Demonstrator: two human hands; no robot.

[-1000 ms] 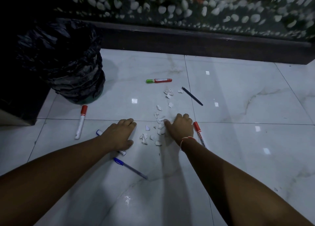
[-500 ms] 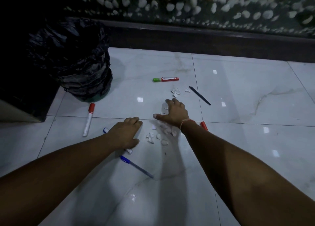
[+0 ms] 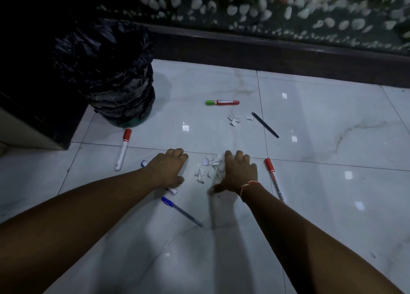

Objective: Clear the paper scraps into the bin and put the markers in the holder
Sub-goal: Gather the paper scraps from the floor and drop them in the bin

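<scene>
White paper scraps lie bunched on the tiled floor between my hands. My right hand lies flat, fingers spread, its edge against the pile. My left hand rests palm down to the left, lying over a blue-capped marker. A smaller group of scraps lies farther off. Scattered around are a red-capped white marker, a green-and-red marker, a red marker, a dark pen and a blue pen. The bin, lined with a black bag, stands at the far left.
A dark skirting ledge runs along the back below a pebble-patterned wall. A dark cabinet corner stands left of the bin. No marker holder is in view.
My right hand reached forward over the scraps, then drew back toward me, dragging scraps into a tighter pile. The left hand has stayed in place.
</scene>
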